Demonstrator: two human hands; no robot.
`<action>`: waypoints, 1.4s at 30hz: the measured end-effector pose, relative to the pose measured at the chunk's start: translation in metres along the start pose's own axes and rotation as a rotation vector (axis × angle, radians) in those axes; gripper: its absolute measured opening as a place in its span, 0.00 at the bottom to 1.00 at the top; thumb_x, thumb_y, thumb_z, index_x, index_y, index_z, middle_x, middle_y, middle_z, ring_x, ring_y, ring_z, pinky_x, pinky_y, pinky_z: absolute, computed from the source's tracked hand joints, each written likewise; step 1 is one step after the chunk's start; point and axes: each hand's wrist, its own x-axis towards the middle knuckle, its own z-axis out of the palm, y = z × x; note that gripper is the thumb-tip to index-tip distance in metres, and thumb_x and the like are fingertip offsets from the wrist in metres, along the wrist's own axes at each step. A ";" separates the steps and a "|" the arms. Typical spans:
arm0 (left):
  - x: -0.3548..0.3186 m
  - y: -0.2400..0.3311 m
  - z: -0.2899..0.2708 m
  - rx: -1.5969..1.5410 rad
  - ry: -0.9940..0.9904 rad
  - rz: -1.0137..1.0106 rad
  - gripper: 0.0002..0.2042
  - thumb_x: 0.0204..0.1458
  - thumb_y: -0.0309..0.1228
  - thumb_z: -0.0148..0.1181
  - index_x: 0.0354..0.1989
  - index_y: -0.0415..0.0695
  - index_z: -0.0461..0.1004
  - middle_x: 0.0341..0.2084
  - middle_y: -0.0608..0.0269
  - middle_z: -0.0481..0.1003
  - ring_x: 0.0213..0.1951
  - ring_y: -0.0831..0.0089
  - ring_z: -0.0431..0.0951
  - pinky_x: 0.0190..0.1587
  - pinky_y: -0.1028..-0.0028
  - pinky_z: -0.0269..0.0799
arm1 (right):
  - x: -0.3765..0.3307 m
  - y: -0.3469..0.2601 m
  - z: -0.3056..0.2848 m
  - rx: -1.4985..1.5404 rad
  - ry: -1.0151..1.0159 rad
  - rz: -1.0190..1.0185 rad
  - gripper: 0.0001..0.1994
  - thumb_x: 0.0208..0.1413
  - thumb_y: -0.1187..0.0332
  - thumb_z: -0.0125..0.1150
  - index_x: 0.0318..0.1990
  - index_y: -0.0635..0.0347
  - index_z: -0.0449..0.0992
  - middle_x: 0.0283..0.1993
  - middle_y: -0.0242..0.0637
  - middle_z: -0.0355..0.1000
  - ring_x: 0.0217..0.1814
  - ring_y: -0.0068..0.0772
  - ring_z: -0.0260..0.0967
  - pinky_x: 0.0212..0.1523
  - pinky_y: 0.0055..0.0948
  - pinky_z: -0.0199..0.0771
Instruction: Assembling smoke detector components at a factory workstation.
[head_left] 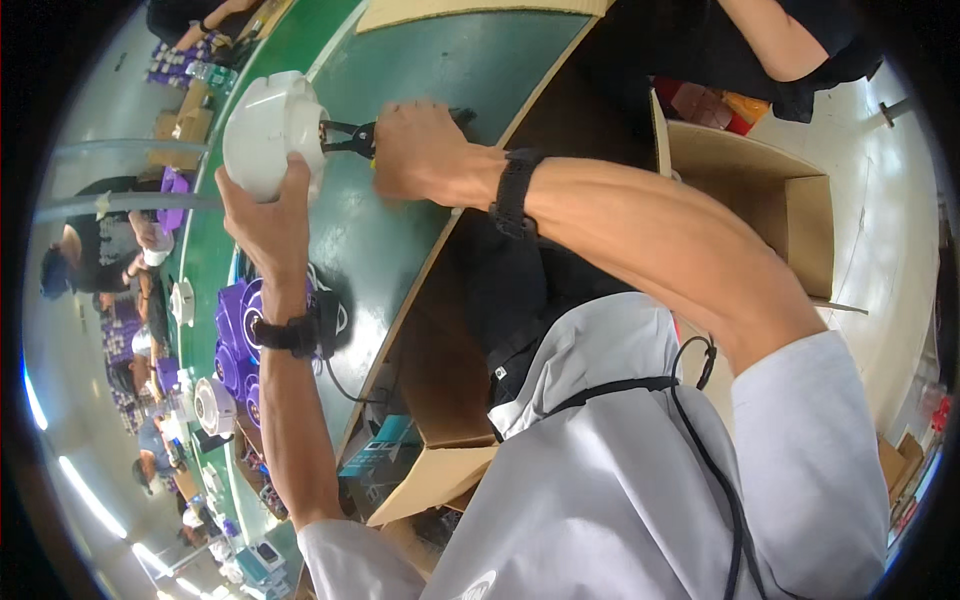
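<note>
My left hand [268,212] is wrapped round a white rounded plastic housing [262,132] and keeps it tilted above the green table. In my closed right hand [425,152] is a pair of pliers [350,138] with black jaws; a bit of yellow shows at the grip. The jaws reach the open side of the housing, where small coloured parts, perhaps wires, are visible. What exactly the jaws touch is too small to tell. Dark bands circle both my wrists.
Purple plastic housings [235,345] stand beside my left forearm. A white round part [213,405] lies farther along the green bench [365,250]. An open cardboard box [810,235] is at the right, another [440,475] below the table edge. Other people work across the bench and at the upper right.
</note>
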 end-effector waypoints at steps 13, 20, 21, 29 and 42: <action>0.016 -0.007 0.003 -0.038 0.015 0.046 0.24 0.46 0.35 0.67 0.47 0.30 0.71 0.38 0.47 0.77 0.39 0.64 0.78 0.44 0.68 0.73 | 0.007 0.001 -0.013 -0.041 -0.130 -0.162 0.15 0.40 0.67 0.58 0.32 0.73 0.77 0.31 0.53 0.75 0.35 0.52 0.77 0.41 0.43 0.75; 0.022 -0.007 0.008 0.009 -0.019 0.022 0.25 0.45 0.36 0.67 0.48 0.31 0.71 0.39 0.46 0.78 0.41 0.63 0.78 0.45 0.68 0.73 | 0.007 0.005 -0.007 -0.082 -0.128 -0.114 0.09 0.39 0.67 0.59 0.24 0.63 0.81 0.32 0.48 0.77 0.33 0.50 0.77 0.37 0.44 0.75; 0.027 -0.010 0.005 -0.002 -0.039 0.008 0.25 0.46 0.36 0.67 0.48 0.31 0.71 0.39 0.45 0.78 0.41 0.63 0.79 0.45 0.67 0.73 | 0.007 0.005 -0.004 -0.075 -0.131 -0.116 0.09 0.39 0.67 0.59 0.24 0.63 0.81 0.32 0.48 0.77 0.33 0.50 0.77 0.37 0.44 0.75; 0.060 -0.027 0.003 0.447 -0.437 -0.042 0.30 0.42 0.49 0.67 0.43 0.31 0.74 0.36 0.39 0.78 0.40 0.51 0.80 0.42 0.61 0.74 | 0.005 0.005 -0.001 -0.244 -0.166 -0.257 0.09 0.34 0.62 0.63 0.22 0.56 0.82 0.28 0.42 0.76 0.29 0.40 0.76 0.31 0.42 0.69; 0.116 -0.025 0.027 0.012 -0.794 -0.589 0.28 0.52 0.52 0.61 0.29 0.30 0.78 0.22 0.59 0.76 0.22 0.72 0.76 0.24 0.72 0.70 | 0.025 0.018 -0.018 -0.606 0.115 -0.321 0.19 0.35 0.63 0.66 0.36 0.65 0.77 0.33 0.44 0.72 0.39 0.42 0.69 0.44 0.39 0.65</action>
